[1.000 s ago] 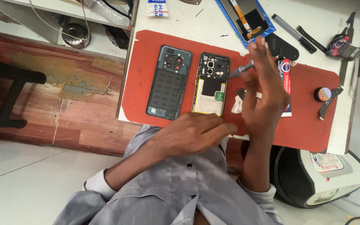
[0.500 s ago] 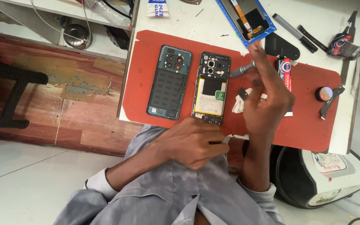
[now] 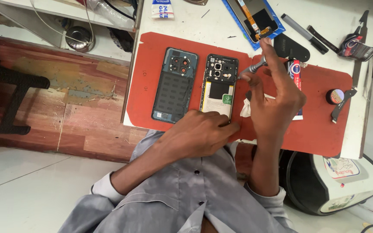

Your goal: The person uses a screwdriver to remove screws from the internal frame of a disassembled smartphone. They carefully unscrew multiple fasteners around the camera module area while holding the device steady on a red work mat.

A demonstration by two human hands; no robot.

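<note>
- Left hand [image 3: 199, 133] lies curled over the bottom end of the opened phone [image 3: 218, 84], pinning it flat on the red mat [image 3: 316, 125] so it can't slide.
- Right hand [image 3: 277, 101] pinches a small screwdriver [image 3: 252, 69] in its fingertips, tip angled at the phone's upper right edge.
- Back cover [image 3: 173, 84] lies just left of the phone, apart, out of the way.
- Phone's lower end sits near the tabletop [image 3: 208, 26] edge; bare mat on the right gives room.
</note>
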